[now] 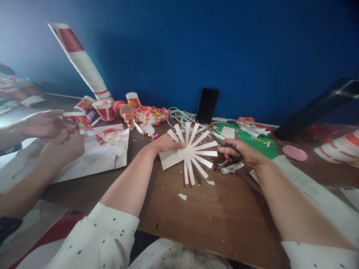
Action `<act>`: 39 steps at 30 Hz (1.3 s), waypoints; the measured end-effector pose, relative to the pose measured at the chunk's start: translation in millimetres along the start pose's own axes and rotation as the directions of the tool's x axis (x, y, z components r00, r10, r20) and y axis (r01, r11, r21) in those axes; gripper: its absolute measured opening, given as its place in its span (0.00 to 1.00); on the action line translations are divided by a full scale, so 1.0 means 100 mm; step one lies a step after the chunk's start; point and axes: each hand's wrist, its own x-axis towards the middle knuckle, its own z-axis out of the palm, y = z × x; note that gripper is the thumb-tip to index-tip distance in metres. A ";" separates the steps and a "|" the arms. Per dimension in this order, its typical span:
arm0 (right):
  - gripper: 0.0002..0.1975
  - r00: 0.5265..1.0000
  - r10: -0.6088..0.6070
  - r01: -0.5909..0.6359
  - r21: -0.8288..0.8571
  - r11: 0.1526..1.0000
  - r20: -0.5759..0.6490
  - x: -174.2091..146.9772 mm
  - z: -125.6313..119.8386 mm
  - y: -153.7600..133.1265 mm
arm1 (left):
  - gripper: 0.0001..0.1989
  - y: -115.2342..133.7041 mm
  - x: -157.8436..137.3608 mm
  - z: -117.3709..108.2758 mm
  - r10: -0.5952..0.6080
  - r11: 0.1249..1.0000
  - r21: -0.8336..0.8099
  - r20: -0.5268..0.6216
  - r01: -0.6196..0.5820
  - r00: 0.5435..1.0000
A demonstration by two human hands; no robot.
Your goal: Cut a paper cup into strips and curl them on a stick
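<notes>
Blue wall (168,56) stands behind a brown bench (202,216). From the head, the white paper (190,152), cut into radiating strips, sits over the bench's middle. The left hand (166,144) pinches its hub; the right hand's (235,147) grip is round the scissors (238,152), just right of it. It looks light; strips probably bend or tear easily, so the hub or uncut left flap seems the safest hold.
</notes>
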 end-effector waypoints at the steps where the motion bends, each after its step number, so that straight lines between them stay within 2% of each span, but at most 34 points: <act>1: 0.14 1.000 -0.002 0.002 0.000 1.000 -0.003 0.00 0.00 0.00 | 0.32 0.00 0.00 0.00 0.004 1.000 -0.002 -0.004 -0.004 1.000; 9: 0.15 0.999 -0.015 0.014 -0.011 1.000 -0.036 -0.01 0.00 -0.02 | 0.33 -0.04 0.02 0.00 0.042 0.999 -0.013 -0.002 -0.042 0.999; 33: 0.17 1.000 0.019 -0.019 0.018 1.000 -0.010 0.00 -0.02 -0.01 | 0.32 -0.09 0.06 0.02 0.042 0.998 -0.034 -0.027 -0.043 0.999; 39: 0.16 1.000 0.018 -0.018 -0.026 0.999 -0.010 0.00 -0.02 0.00 | 0.31 -0.07 0.05 0.01 0.023 0.999 -0.045 -0.037 -0.025 0.999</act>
